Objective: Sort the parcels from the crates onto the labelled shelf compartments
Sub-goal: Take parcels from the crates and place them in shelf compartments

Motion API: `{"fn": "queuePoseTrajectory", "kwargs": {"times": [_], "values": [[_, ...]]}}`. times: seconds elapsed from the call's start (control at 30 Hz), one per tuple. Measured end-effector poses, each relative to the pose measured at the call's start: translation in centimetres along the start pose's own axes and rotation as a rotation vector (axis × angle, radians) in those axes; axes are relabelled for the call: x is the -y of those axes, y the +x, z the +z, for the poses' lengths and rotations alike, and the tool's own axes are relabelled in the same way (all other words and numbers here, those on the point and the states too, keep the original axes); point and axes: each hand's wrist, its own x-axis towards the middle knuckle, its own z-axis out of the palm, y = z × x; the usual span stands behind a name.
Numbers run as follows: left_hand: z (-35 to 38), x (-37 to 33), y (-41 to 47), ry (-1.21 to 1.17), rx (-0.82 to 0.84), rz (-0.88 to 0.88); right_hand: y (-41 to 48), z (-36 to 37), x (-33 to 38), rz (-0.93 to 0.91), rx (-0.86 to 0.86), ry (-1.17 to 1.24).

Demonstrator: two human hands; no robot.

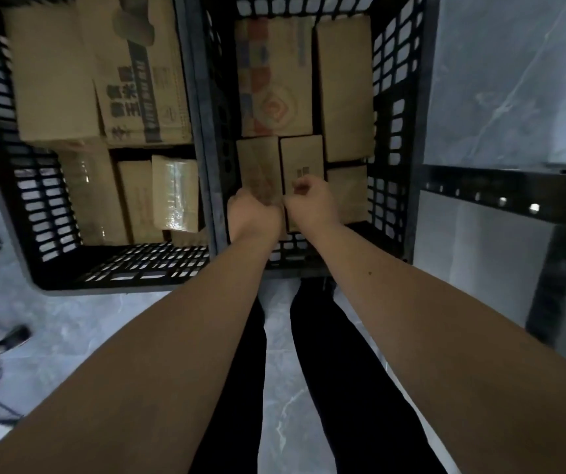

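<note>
Left grip (pixel 254 213), right grip (pixel 310 200) on parcels (pixel 302 158)

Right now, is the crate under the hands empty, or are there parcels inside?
Not empty. Cardboard parcels fill the right crate; the left hand and right hand each grip a small parcel.

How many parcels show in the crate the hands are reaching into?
5: printed box far left, tall plain box far right, left small box and right small box in the middle, low box near right. More may lie underneath.
</note>
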Motion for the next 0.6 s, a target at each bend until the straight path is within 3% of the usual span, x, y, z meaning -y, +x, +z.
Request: {"fn": "queuePoseTrajectory", "kwargs": {"times": [0.33, 0.47, 0.6], "values": [[5.1, 0.9, 5.8, -0.006, -0.042, -0.128, 6.8, 3.4, -1.8, 0.041, 0.012, 0.064], [6.2, 1.0, 5.8, -0.137, -0.075, -0.156, 7.1, 3.1, -2.1, 0.084, 0.041, 0.179], [6.7, 0.4, 5.7, -0.389, -0.130, -0.303, 6.8, 3.1, -2.2, 0.123, 0.102, 0.323]]}}
